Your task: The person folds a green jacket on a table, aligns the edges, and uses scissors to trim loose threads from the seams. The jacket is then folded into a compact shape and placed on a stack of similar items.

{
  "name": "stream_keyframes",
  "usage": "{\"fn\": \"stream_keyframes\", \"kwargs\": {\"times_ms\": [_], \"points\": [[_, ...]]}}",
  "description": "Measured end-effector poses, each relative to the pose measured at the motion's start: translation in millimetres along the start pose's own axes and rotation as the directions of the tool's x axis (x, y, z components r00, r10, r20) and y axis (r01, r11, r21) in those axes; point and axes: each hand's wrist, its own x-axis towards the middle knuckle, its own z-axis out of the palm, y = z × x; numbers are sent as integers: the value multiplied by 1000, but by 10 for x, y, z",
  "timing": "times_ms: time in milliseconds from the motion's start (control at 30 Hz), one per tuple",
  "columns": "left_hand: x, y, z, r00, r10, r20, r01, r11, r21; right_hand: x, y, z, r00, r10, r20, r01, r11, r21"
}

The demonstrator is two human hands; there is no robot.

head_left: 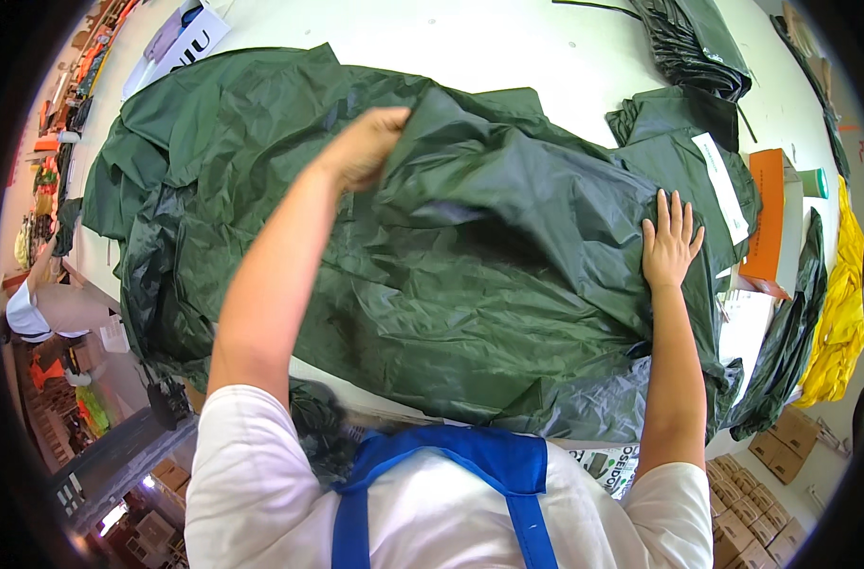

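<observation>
White table (pixel 451 33); dark green cloth (pixel 432 322) covers most of it, largely spread out, wrinkles and a raised fold left. Orange box (pixel 766 218) beside it. Person's left hand (pixel 366 150) pinches the fold; right hand (pixel 673 244) lies flat on cloth, fingers spread.

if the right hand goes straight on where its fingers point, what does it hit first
The right hand would likely meet the dark green fabric just ahead, beside the white strip; fold height there is unclear.
</observation>
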Motion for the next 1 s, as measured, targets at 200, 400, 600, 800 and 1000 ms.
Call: {"fn": "stream_keyframes", "kwargs": {"times_ms": [200,400,600,800,1000], "points": [[203,-158,-549,873,485,-44,-408,778,478,39,-63,-79,995,-101,-25,102,994,38],[-1199,-774,-578,766,640,-59,-4,98,995,-74,12,79,999,-48,21,49,996,-79],[-2646,-1614,-1914,294,665,-687,818,197,541,-45,54,171,997,-73,39,76,993,-95],[-2852,-1629,-2404,447,83,-891,851,266,452,-200,37,101,978,-22,207,37,997,-69],[-3151,-1776,-2398,203,352,-914,700,600,387,-199,14,104,972,-2,234,19,997,-71]]}}
